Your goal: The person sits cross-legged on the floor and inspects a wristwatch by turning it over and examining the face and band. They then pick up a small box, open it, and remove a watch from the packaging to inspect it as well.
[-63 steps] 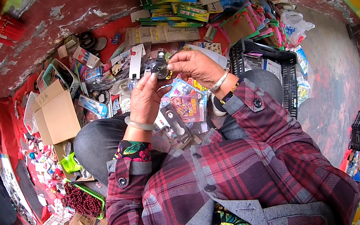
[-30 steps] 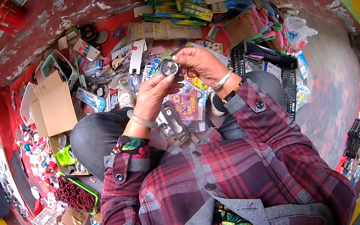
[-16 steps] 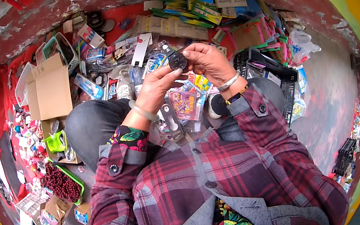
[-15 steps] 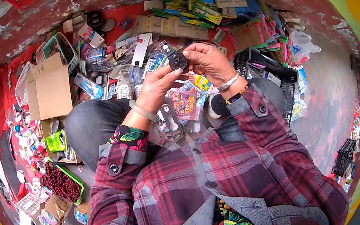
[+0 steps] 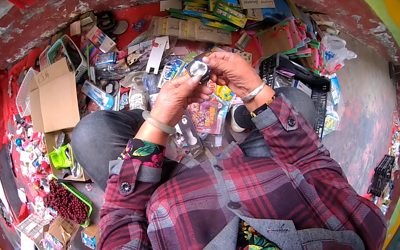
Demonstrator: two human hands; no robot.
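A small round black watch-like thing point(image 5: 198, 68) with a shiny pale face is held up between my hands, over the packages between my knees. My left hand point(image 5: 180, 96) comes in from the left, its thumb pressed on the lower rim and its fingers curled beneath. On the other side my right hand point(image 5: 231, 70) pinches the upper right edge with thumb and forefinger. Below the hands lie a colourful flat package point(image 5: 206, 117) and a clear plastic pack with a white insert point(image 5: 190, 135).
At my left stands an open cardboard box point(image 5: 54, 100), with a green tray of dark red beads point(image 5: 68, 202) nearer. A black plastic crate point(image 5: 314, 89) sits by my right knee. Stacked colourful boxes point(image 5: 218, 1) lie against the far wall. A white notched card point(image 5: 156, 55) rests beyond my left hand.
The round thing has turned in my fingers: its dark face now shows pale and bright, and the strap-like piece above it is no longer seen. Both hands stay nearly in place.
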